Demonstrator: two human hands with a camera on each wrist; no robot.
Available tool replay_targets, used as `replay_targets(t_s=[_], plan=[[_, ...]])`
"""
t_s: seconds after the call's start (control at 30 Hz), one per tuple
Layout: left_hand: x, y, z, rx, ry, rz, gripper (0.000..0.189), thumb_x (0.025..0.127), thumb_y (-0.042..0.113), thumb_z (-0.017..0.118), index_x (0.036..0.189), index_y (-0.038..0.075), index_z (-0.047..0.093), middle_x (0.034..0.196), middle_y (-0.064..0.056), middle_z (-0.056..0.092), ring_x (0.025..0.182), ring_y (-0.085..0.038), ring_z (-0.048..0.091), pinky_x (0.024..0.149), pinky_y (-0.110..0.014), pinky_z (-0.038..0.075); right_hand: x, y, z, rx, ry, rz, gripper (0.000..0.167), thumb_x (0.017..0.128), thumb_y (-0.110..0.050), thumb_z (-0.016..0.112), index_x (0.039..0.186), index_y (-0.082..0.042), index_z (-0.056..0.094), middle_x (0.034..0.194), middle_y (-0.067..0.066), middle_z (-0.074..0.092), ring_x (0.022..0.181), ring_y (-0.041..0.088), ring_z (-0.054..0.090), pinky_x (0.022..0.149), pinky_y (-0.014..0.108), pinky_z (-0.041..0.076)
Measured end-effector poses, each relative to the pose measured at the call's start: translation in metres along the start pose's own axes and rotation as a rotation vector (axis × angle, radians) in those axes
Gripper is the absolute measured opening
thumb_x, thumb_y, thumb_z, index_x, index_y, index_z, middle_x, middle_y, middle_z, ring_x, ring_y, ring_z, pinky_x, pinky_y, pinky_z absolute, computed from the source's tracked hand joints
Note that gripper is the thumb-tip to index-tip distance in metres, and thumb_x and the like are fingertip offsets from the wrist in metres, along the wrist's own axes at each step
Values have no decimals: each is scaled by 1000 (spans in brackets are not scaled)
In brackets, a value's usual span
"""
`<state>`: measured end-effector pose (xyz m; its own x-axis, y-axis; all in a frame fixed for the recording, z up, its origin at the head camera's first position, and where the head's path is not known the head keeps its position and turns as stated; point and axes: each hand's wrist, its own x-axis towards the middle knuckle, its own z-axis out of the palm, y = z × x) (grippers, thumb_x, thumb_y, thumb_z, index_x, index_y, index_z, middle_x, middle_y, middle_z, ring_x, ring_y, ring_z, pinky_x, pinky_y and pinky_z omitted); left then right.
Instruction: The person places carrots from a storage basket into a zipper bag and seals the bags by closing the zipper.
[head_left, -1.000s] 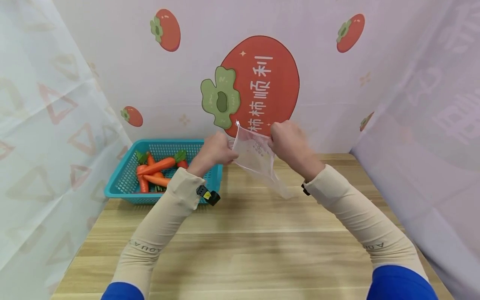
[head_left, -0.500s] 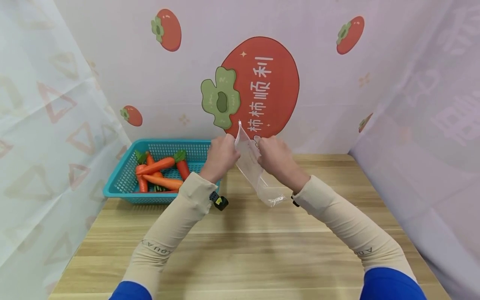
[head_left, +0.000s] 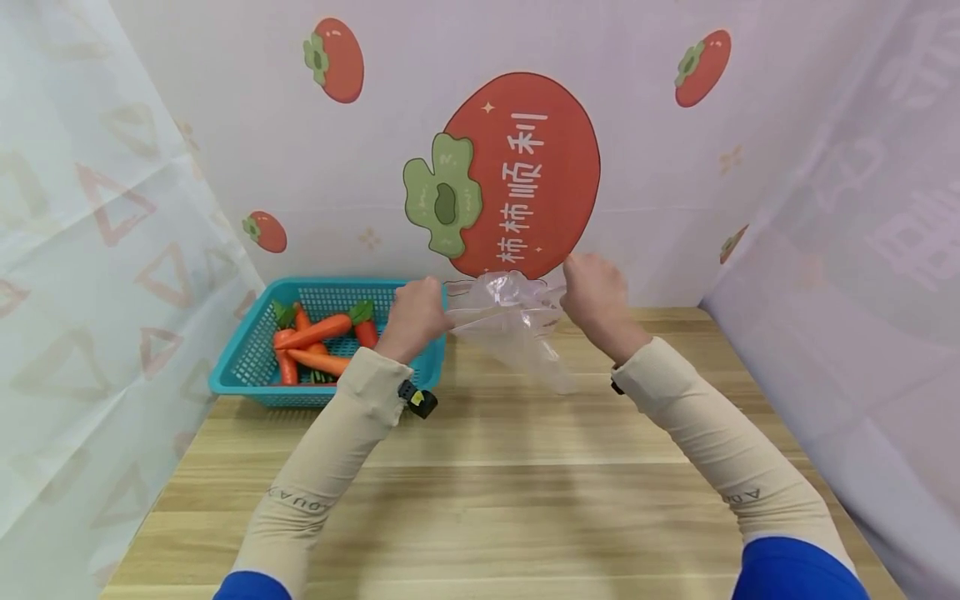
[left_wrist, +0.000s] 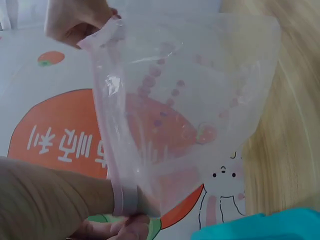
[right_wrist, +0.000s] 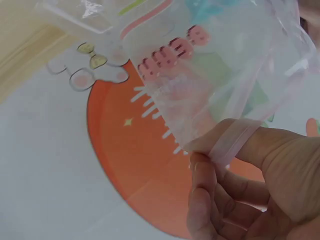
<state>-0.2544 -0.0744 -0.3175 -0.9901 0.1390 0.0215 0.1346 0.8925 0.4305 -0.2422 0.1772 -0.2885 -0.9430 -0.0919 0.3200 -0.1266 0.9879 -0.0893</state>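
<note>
A clear plastic zip bag (head_left: 510, 321) with pink printing hangs between both hands above the table, its mouth pulled wide. My left hand (head_left: 417, 315) pinches one side of the bag's rim; in the left wrist view the thumb lies inside the pink-edged opening. On the opposite side my right hand (head_left: 597, 300) grips the rim, the thumb inside and the curled fingers outside, as the right wrist view shows. Nothing is visible inside the bag (left_wrist: 195, 100). Several orange carrots (head_left: 318, 333) with green tops lie in a blue plastic basket (head_left: 247, 367), just left of my left hand.
The wooden table (head_left: 480, 500) stretches in front of me. A white backdrop (head_left: 645, 217) with printed red persimmons stands behind it, and pale fabric walls (head_left: 847, 250) close in both sides. The basket occupies the table's back left.
The hands came close together, then drew apart again, stretching the bag's mouth wider sideways. The bag's raised corner dropped. The basket and carrots stayed put.
</note>
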Motion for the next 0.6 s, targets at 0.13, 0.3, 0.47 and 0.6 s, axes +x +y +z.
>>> replay_targets(t_s=[0.13, 0.3, 0.47, 0.6], plan=[[-1, -2, -3, 13, -37, -21, 20, 94, 14, 72, 97, 4, 55, 79, -9, 53, 67, -26, 56, 55, -32, 43, -1, 5, -1, 12, 12, 19, 12, 82, 6, 59, 76, -4, 62, 79, 17, 69, 69, 34, 64, 52, 47, 52], [-3, 4, -1, -16, -18, 57, 6, 94, 7, 65, 95, 1, 62, 65, -5, 51, 55, -21, 50, 49, -28, 39, -4, 4, -5, 35, 25, -4, 14, 86, 6, 57, 86, -2, 68, 72, 13, 63, 62, 26, 51, 47, 38, 41], [-4, 13, 2, -40, 79, 165, 16, 95, 8, 65, 84, -2, 71, 53, -1, 49, 46, -16, 45, 44, -24, 33, -8, 0, -11, 102, 32, -96, 15, 91, 3, 59, 95, -1, 72, 58, 4, 50, 57, 19, 39, 47, 31, 31], [-4, 17, 5, -52, 138, 235, 20, 96, 10, 67, 81, 1, 75, 50, 1, 48, 46, -15, 41, 44, -24, 27, -10, -6, -13, 176, 14, -177, 28, 92, -2, 59, 64, -7, 59, 52, -4, 35, 52, 13, 31, 47, 28, 25]])
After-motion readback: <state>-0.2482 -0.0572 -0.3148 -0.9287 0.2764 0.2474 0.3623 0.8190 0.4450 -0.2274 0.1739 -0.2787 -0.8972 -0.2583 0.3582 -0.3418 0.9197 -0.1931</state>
